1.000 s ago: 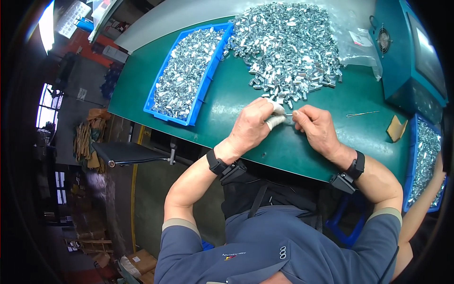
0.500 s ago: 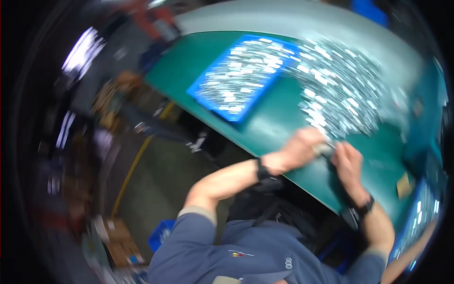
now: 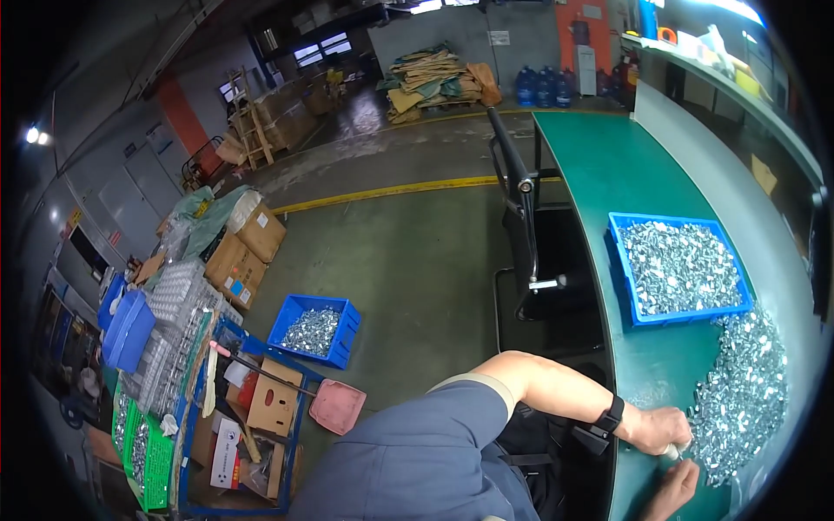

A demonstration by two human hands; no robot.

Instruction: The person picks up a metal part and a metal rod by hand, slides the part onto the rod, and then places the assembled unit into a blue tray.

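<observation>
My left hand (image 3: 658,431), with a black watch (image 3: 611,415) on the wrist, is closed at the near left edge of a heap of small shiny metal parts (image 3: 745,395). Its fingertips are pinched, and something pale and small shows at them. Just below it, my right hand (image 3: 676,488) has curled fingers, close to the left fingertips. Whatever sits between the two hands is too small and covered to name. Both rest over the green tabletop (image 3: 647,352). A blue tray (image 3: 638,322) full of similar metal parts stands farther off, touching the heap.
A black chair (image 3: 521,234) stands against the table's left edge. On the floor are a blue bin (image 3: 343,346) of metal parts and a pink dustpan (image 3: 337,406). To the left, a blue-framed cart (image 3: 234,506) carries cartons, beside a green crate (image 3: 156,473).
The view has swung left and sharpened, so the table, tray and heap now lie at the right. My hands stay close together by the heap.
</observation>
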